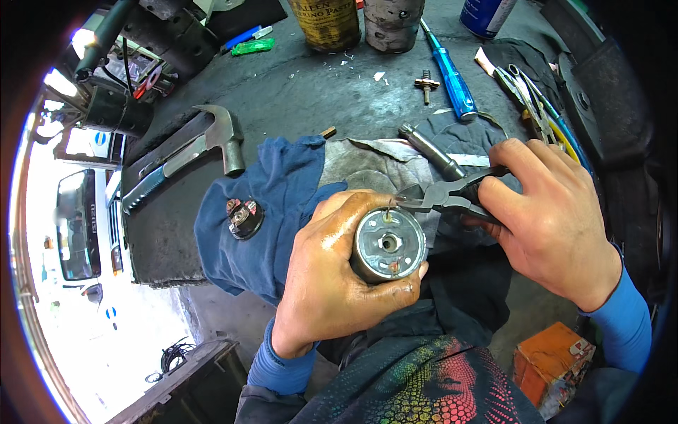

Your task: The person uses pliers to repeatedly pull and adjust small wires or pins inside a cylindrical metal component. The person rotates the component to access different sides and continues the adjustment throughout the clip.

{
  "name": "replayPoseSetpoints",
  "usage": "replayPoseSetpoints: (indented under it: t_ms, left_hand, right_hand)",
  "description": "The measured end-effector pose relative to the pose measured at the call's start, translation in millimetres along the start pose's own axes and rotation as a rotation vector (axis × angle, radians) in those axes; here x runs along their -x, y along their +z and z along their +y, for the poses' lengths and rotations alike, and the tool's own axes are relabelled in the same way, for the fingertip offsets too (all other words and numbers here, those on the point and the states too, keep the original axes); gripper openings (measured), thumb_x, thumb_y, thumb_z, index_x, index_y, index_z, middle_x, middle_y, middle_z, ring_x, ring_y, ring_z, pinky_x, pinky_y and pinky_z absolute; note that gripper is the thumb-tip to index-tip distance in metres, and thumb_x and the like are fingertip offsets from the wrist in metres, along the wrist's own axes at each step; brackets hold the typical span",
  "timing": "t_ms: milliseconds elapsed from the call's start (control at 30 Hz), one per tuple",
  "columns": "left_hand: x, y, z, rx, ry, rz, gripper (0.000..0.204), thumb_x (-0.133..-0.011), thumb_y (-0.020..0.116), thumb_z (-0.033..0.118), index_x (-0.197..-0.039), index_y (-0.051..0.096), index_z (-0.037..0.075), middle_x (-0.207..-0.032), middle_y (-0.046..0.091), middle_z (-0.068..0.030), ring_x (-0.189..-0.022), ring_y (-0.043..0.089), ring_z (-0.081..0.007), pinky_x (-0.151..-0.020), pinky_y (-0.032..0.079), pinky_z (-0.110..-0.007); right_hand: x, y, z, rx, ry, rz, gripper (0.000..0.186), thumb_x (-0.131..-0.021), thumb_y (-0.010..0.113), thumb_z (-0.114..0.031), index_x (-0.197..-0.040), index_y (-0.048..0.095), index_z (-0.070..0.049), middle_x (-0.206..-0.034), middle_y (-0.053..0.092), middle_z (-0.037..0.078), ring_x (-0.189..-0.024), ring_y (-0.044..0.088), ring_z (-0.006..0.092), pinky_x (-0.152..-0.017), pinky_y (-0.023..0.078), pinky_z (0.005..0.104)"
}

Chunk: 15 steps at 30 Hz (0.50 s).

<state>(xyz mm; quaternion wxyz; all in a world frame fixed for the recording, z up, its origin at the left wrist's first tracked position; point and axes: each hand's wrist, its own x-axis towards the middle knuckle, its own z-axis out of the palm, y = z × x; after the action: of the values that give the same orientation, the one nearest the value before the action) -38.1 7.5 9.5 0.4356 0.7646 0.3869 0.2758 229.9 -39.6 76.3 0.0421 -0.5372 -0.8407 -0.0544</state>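
Two hands meet over one small job near the front edge of a dark, grimy surface (304, 92): the left hand (332, 283), slick with oil, is wrapped tight around a short round metal motor (387, 246) and holds its flat end up toward the camera, while the right hand (554, 219) is closed on the black handles of a pair of pliers (452, 198), whose thin nose pinches a small pin or wire at the top rim of that end face. Judging by this, the work is midway: the motor is already off whatever it belongs to and lifted clear of the surface, and a small round black part with copper-coloured bits (244, 216) lies apart on a blue cloth (275, 212), but the pin is not yet free and the end plate sits in place. The motor's face is dull grey metal, smeared, with a centre hole and small slots near the rim. The cloth is soft, creased and stained; a paler grey rag (367, 166) lies over it. Beyond, a steel hammer (212, 138) with a worn head and dark handle rests on the surface, a blue-handled screwdriver (452, 81) lies near a little brass-coloured fitting (426, 83), a green lighter (253, 46) sits at the back, and two rusty, dented cans (360, 25) stand beside each other. An orange box (554, 360) sits low by the right forearm.
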Motion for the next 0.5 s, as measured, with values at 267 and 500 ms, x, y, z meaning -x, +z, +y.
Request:
replayPoseSetpoints:
  t_ms: [267, 500]
  left_hand:
    - [7, 6, 3, 0.159, -0.161, 0.046, 0.063, -0.062, 0.095, 0.019, -0.118, 0.073, 0.002, -0.107, 0.075, -0.0158, -0.101, 0.072, -0.0382, -0.097, 0.056, -0.044]
    - [5, 17, -4, 0.146, -0.026, 0.118, 0.057, -0.059, 0.095, 0.014, -0.111, 0.076, 0.003, -0.103, 0.075, -0.0138, -0.097, 0.072, -0.0363, -0.094, 0.056, -0.043]
  right_hand:
    - [-2, -6, -8, 0.067, -0.040, 0.048, 0.035, -0.063, 0.091, -0.014, -0.087, 0.068, -0.005, -0.118, 0.070, 0.017, -0.098, 0.068, 0.0343, -0.081, 0.054, 0.0458]
    - [-5, -18, -14, 0.127, -0.055, 0.023, 0.029, -0.066, 0.085, -0.017, -0.085, 0.066, -0.006, -0.112, 0.068, 0.016, -0.094, 0.066, 0.0334, -0.079, 0.053, 0.0453]
